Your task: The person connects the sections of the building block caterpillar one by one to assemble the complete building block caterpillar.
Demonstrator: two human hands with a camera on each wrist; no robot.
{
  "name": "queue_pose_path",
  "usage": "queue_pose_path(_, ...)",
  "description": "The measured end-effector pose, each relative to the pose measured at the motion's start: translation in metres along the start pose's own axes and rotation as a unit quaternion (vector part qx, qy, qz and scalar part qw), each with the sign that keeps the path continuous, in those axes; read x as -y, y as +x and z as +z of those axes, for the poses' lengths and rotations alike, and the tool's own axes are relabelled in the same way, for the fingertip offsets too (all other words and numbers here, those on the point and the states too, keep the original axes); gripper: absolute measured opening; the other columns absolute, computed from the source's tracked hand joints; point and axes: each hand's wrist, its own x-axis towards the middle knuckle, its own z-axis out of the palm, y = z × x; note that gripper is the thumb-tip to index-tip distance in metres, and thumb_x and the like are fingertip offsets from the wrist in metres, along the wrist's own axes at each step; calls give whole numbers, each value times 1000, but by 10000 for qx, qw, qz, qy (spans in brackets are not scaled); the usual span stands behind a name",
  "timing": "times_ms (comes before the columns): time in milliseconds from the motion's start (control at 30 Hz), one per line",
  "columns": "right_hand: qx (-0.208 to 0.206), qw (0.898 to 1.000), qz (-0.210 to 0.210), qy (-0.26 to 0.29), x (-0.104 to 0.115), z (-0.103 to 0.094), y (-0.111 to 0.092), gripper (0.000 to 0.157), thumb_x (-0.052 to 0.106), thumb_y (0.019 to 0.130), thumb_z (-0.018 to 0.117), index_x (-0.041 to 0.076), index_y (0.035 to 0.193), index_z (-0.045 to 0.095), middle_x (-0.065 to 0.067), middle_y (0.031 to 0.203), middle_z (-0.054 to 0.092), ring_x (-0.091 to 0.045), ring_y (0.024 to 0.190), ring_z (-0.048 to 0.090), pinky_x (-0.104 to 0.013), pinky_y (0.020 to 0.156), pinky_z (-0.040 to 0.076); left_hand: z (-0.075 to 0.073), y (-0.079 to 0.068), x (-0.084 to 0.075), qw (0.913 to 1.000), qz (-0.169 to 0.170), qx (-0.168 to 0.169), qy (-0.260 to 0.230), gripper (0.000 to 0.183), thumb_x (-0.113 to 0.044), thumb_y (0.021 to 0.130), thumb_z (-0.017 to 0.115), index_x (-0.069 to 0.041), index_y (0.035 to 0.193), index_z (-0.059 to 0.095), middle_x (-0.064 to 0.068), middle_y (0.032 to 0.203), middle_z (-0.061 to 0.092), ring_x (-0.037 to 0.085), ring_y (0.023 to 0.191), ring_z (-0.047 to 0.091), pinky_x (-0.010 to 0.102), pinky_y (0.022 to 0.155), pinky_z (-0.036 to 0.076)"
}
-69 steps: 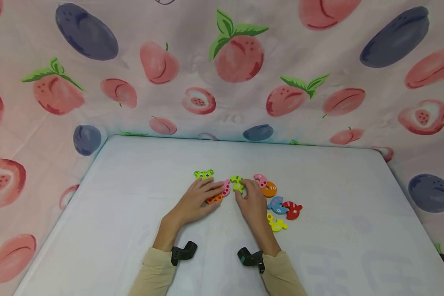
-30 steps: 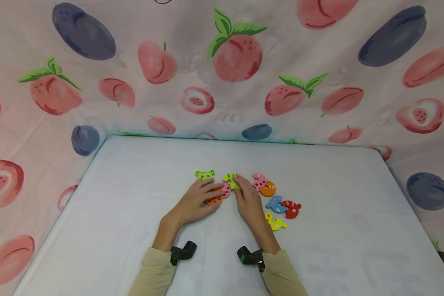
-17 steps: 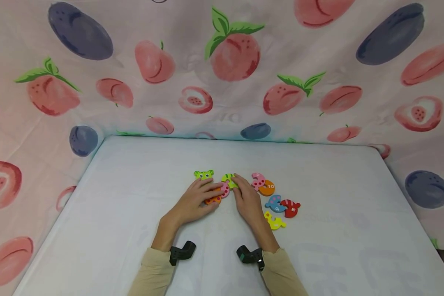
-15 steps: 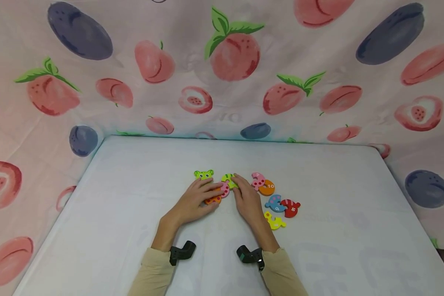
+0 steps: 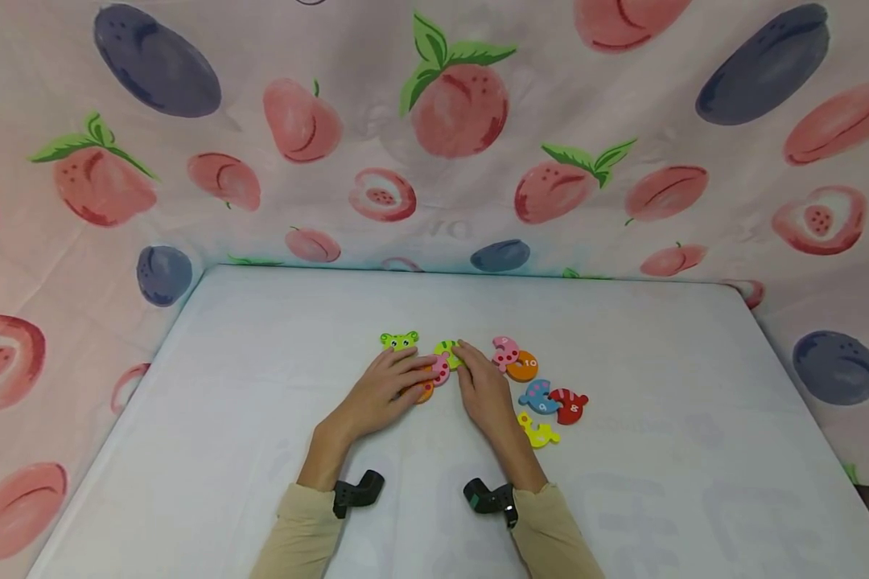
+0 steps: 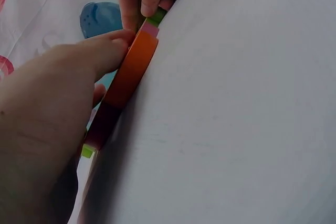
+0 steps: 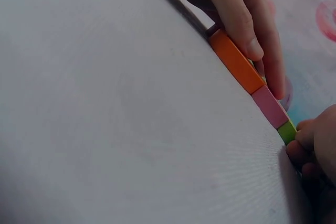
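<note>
In the head view, my left hand (image 5: 380, 394) lies over a row of flat puzzle pieces, fingers extended and thumb on an orange spotted piece (image 5: 426, 392). A green animal-face piece (image 5: 398, 341) pokes out beyond its fingers. To the right, a pink spotted piece (image 5: 442, 368) shows beside the fingertips. My right hand (image 5: 487, 394) pinches a green striped piece (image 5: 446, 348) against that pink one. Edge-on in the right wrist view, the orange, pink and green pieces touch in line. The left wrist view adds a dark piece (image 6: 105, 124), partly covered by the left hand.
Right of the right hand lie a pink piece (image 5: 505, 352) against an orange piece (image 5: 525, 367) marked 10, a blue piece (image 5: 538, 397) against a red one (image 5: 570, 408), and a yellow piece (image 5: 541, 434). Fruit-print cloth (image 5: 434, 217) hangs behind the white table (image 5: 297, 322).
My right hand has brought the green striped piece leftward to meet the pink one, then stayed there. Most recently my left thumb has shifted inward over the orange piece.
</note>
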Motion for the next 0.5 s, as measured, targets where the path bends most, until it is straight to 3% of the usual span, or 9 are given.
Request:
queue_pose_path(100, 6, 10000, 28, -4, 1, 0, 0, 36, 16, 100, 52, 13, 135, 56, -8, 145, 53, -26, 136, 48, -43, 111, 41, 2, 2, -2, 9998, -72, -123, 114, 30, -20, 97, 57, -20, 125, 67, -3, 138, 59, 28, 137, 44, 50, 118, 28)
queue_pose_path(333, -132, 9990, 373, 226, 2, 1, 0, 38, 16, 101, 50, 11, 138, 52, -10, 143, 52, -28, 135, 49, -45, 110, 43, 12, 9, -11, 9965, -636, -501, 218, 24, -16, 98, 55, -18, 116, 69, -3, 128, 64, 23, 130, 48, 45, 116, 32)
queue_pose_path(500, -274, 9960, 623, 586, -1, 1, 1, 39, 16, 101, 48, 12, 140, 47, -10, 140, 52, -26, 120, 58, -42, 105, 48, 17, 12, -18, 9949, -791, -462, 426, 30, -12, 98, 53, -17, 125, 65, -2, 133, 61, 26, 134, 44, 48, 117, 28)
